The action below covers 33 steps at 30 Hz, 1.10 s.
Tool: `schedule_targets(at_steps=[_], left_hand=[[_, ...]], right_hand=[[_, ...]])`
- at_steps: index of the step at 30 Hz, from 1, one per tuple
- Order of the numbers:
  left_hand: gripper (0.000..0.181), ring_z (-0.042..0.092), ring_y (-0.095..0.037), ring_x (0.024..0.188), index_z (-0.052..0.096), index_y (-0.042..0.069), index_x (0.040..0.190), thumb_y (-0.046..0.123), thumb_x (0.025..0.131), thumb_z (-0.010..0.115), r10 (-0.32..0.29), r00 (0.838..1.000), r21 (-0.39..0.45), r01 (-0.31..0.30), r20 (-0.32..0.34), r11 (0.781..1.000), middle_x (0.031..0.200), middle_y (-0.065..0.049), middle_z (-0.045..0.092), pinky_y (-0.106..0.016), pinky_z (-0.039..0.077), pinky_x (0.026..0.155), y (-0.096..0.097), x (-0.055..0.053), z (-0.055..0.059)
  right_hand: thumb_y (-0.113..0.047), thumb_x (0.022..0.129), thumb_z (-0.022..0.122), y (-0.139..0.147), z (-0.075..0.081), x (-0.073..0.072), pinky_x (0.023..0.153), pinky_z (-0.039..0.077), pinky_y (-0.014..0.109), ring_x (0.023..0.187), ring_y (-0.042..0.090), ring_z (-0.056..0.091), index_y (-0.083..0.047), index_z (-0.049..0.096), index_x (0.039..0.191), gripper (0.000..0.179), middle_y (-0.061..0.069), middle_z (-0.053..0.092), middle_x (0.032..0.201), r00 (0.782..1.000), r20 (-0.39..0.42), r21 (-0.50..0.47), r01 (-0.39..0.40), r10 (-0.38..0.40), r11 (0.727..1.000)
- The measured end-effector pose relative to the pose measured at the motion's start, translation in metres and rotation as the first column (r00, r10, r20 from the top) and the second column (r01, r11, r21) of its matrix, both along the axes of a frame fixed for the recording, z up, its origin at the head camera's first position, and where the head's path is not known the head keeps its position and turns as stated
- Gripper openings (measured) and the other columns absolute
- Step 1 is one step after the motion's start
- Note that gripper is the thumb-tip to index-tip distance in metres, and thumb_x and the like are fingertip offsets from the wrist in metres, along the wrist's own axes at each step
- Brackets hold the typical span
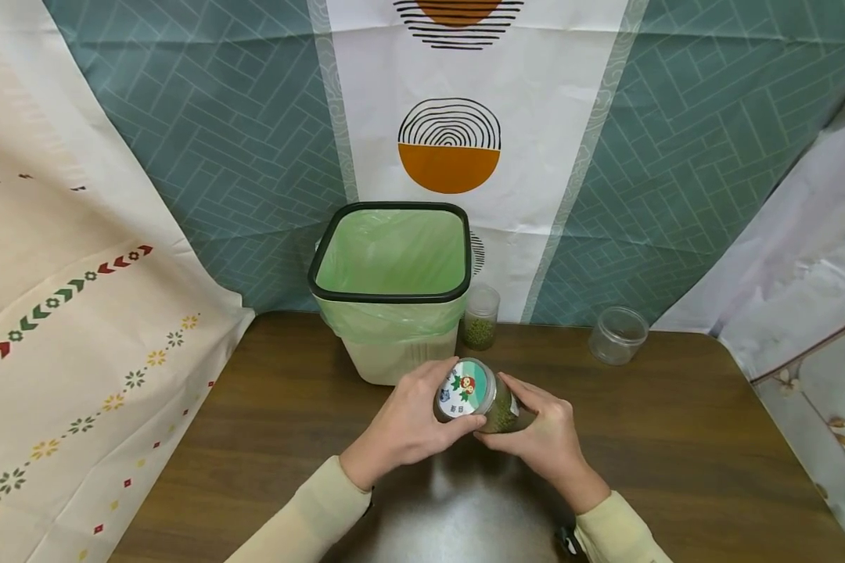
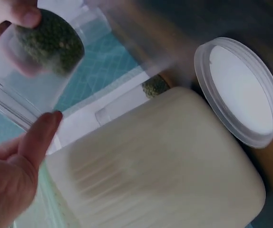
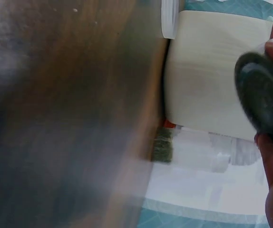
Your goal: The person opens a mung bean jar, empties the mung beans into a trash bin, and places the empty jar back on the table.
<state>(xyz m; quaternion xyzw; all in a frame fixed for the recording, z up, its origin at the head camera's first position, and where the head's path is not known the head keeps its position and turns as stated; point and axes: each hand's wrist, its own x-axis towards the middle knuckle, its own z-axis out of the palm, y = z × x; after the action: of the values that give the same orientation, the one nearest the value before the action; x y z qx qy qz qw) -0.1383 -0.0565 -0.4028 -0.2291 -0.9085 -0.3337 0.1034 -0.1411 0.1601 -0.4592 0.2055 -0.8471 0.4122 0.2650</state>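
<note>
Both hands hold a clear plastic jar (image 1: 503, 410) of small green mung beans, tilted above the table in front of the bin. My left hand (image 1: 408, 418) grips its lid end, where a round label (image 1: 462, 387) with a cartoon figure shows. My right hand (image 1: 545, 434) grips the other end, thumb and fingers around the jar. In the left wrist view, beans lie toward the right-hand end and the left thumb (image 2: 41, 133) is at the rim. A loose lid (image 2: 241, 90), white inside, rests on the table by the bin; the head view hides it.
A pale trash bin (image 1: 401, 352) with a black rim and green liner stands behind the hands. Beside it is a clear jar (image 1: 480, 320) partly filled with green beans. Farther right stands a clear container (image 1: 618, 336). Patterned cloths (image 1: 253, 117) hang around the wooden table (image 1: 253, 461).
</note>
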Motion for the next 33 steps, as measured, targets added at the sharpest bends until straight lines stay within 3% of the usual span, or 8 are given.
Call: schedule_targets(at_steps=[4, 7, 11, 15, 18, 21, 28, 33], left_hand=[[0.068, 0.055, -0.002, 0.088, 0.057, 0.025, 0.118, 0.072, 0.069, 0.063, 0.089, 0.994, 0.076, -0.094, 0.066, 0.993, 0.1, 0.014, 0.059, -0.022, 0.049, 0.072, 0.004, -0.001, 0.001], [0.067, 0.056, -0.002, 0.085, 0.058, 0.027, 0.114, 0.072, 0.065, 0.066, 0.09, 0.989, 0.101, -0.102, 0.117, 0.99, 0.097, 0.015, 0.059, -0.022, 0.049, 0.07, 0.003, -0.002, 0.003], [0.075, 0.053, -0.002, 0.105, 0.05, 0.029, 0.128, 0.064, 0.065, 0.072, -0.044, 0.994, 0.099, 0.033, 0.105, 0.995, 0.118, 0.016, 0.055, -0.025, 0.05, 0.083, -0.005, -0.005, 0.005], [0.083, 0.048, -0.007, 0.121, 0.038, 0.024, 0.141, 0.044, 0.071, 0.078, -0.231, 0.961, 0.217, 0.195, 0.153, 0.957, 0.137, 0.01, 0.044, -0.028, 0.051, 0.091, -0.014, -0.009, 0.007], [0.084, 0.056, -0.012, 0.116, 0.037, 0.019, 0.142, 0.028, 0.071, 0.081, -0.3, 0.926, 0.337, 0.213, 0.231, 0.917, 0.138, 0.004, 0.046, -0.028, 0.052, 0.088, -0.018, -0.01, 0.007], [0.082, 0.063, -0.016, 0.107, 0.043, 0.016, 0.139, 0.022, 0.068, 0.084, -0.299, 0.913, 0.396, 0.176, 0.276, 0.901, 0.133, 0.001, 0.052, -0.029, 0.053, 0.085, -0.019, -0.011, 0.006], [0.073, 0.067, -0.016, 0.098, 0.056, 0.018, 0.127, 0.025, 0.061, 0.088, -0.224, 0.942, 0.454, 0.09, 0.25, 0.887, 0.121, 0.003, 0.061, -0.027, 0.055, 0.078, -0.017, -0.008, 0.005], [0.072, 0.064, -0.009, 0.101, 0.058, 0.016, 0.124, 0.039, 0.061, 0.086, -0.148, 0.964, 0.417, 0.044, 0.221, 0.908, 0.115, 0.007, 0.062, -0.026, 0.055, 0.079, -0.013, -0.006, 0.007]], right_hand=[[-0.037, 0.046, 0.092, -0.003, 0.004, -0.003, 0.09, 0.041, 0.006, 0.105, 0.021, 0.065, -0.014, 0.063, 0.122, 0.085, 0.002, 0.066, 0.118, 0.999, -0.027, 0.036, 0.018, -0.017, 0.999], [-0.039, 0.047, 0.092, -0.003, 0.005, -0.004, 0.086, 0.046, 0.009, 0.106, 0.018, 0.064, -0.018, 0.062, 0.124, 0.085, 0.0, 0.065, 0.12, 0.999, 0.043, 0.035, 0.009, -0.011, 0.999], [-0.044, 0.05, 0.089, 0.002, 0.008, -0.002, 0.078, 0.051, 0.012, 0.105, 0.012, 0.063, -0.024, 0.06, 0.125, 0.083, -0.003, 0.065, 0.119, 0.99, 0.143, -0.01, 0.003, -0.002, 1.0], [-0.043, 0.049, 0.09, 0.008, 0.017, 0.0, 0.076, 0.05, 0.01, 0.103, 0.01, 0.063, -0.025, 0.059, 0.126, 0.085, -0.001, 0.066, 0.118, 0.986, 0.168, -0.023, -0.004, 0.008, 1.0], [-0.038, 0.048, 0.092, 0.01, 0.021, 0.001, 0.077, 0.05, 0.01, 0.104, 0.01, 0.063, -0.023, 0.059, 0.126, 0.086, -0.002, 0.065, 0.12, 0.985, 0.173, -0.003, -0.025, 0.026, 1.0], [-0.034, 0.049, 0.092, 0.009, 0.022, 0.001, 0.078, 0.05, 0.01, 0.107, 0.01, 0.062, -0.019, 0.059, 0.127, 0.085, -0.003, 0.063, 0.123, 0.983, 0.176, 0.014, -0.049, 0.046, 0.999], [-0.031, 0.05, 0.092, 0.002, 0.022, -0.001, 0.082, 0.046, 0.007, 0.109, 0.013, 0.062, -0.019, 0.058, 0.127, 0.085, -0.003, 0.061, 0.126, 0.994, 0.105, 0.05, -0.033, 0.027, 0.998], [-0.031, 0.048, 0.092, 0.002, 0.022, -0.002, 0.084, 0.044, 0.004, 0.108, 0.015, 0.063, -0.019, 0.059, 0.126, 0.086, -0.002, 0.062, 0.124, 0.998, 0.063, 0.049, -0.012, 0.009, 0.999]])
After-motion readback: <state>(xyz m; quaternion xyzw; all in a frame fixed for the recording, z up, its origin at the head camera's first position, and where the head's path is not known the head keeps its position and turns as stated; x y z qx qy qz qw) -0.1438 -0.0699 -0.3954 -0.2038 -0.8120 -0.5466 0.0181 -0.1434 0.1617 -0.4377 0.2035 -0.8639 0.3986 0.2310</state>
